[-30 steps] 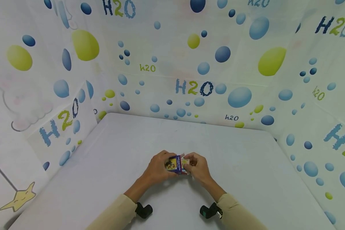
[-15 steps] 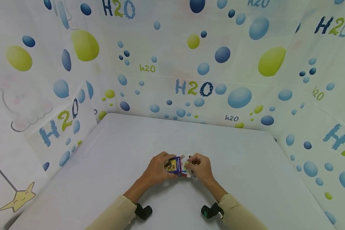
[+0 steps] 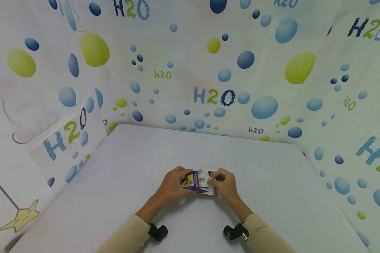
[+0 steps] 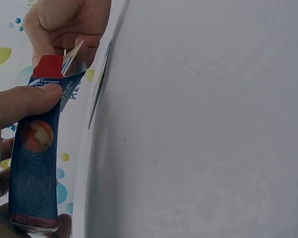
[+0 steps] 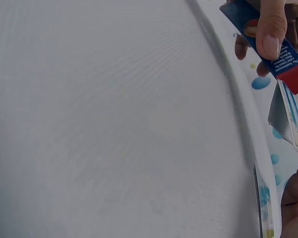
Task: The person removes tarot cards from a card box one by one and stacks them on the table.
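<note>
A small blue card box (image 3: 191, 180) with a red end sits above the white table (image 3: 139, 158), held in my left hand (image 3: 181, 180) with the thumb along its side. A stack of cards (image 3: 207, 185) sticks partway out of the box's right end, and my right hand (image 3: 217, 180) pinches it. In the left wrist view the box (image 4: 37, 163) stands under my thumb, with the cards (image 4: 72, 53) at its red end. The right wrist view shows the box (image 5: 268, 47) and cards (image 5: 294, 111) at the right edge.
Sheets printed with blue and green bubbles and "H2O" (image 3: 213, 96) close in the table on the left, back and right. Black wrist cameras (image 3: 158, 232) sit on both beige sleeves. A yellow star shape (image 3: 20, 216) lies at the far left.
My right hand has moved a little to the right, drawing the cards further out of the box. My left hand and the box have stayed in place.
</note>
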Action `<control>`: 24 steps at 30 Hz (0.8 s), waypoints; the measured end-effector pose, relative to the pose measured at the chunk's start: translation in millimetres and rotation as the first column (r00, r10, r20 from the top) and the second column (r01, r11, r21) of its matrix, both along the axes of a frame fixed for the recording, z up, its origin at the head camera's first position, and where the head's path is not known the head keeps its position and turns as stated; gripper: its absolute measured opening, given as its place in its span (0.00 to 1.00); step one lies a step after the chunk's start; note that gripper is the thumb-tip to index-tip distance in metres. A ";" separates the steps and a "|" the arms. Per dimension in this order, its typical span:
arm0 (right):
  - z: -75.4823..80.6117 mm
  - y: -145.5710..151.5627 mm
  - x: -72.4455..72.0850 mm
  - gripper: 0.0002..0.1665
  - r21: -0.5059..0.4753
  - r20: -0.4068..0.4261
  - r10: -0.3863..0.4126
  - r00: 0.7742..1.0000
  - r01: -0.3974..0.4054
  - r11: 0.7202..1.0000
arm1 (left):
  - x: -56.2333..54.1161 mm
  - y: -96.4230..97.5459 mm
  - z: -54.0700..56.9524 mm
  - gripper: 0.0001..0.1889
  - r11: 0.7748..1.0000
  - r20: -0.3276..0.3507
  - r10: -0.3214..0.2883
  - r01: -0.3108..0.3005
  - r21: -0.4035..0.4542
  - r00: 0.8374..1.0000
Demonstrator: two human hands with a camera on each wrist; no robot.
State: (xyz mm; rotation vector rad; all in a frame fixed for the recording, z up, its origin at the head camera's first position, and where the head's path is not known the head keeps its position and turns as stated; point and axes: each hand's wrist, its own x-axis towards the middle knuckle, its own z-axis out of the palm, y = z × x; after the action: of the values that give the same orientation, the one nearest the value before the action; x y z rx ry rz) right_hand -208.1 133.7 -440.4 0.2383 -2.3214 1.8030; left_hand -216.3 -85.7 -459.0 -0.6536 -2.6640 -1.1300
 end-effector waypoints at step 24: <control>-37.6 17.3 -18.7 0.07 -0.216 0.031 -0.014 0.999 0.020 0.976 | -3.8 -2.4 3.4 0.38 0.998 -0.014 0.033 -0.032 0.056 0.999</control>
State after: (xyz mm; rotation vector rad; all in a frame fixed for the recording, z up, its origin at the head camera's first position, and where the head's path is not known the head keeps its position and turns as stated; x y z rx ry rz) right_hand -226.8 151.1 -478.0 0.1596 -2.1152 2.0426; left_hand -220.1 -88.1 -455.6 -0.6047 -2.6110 -1.1809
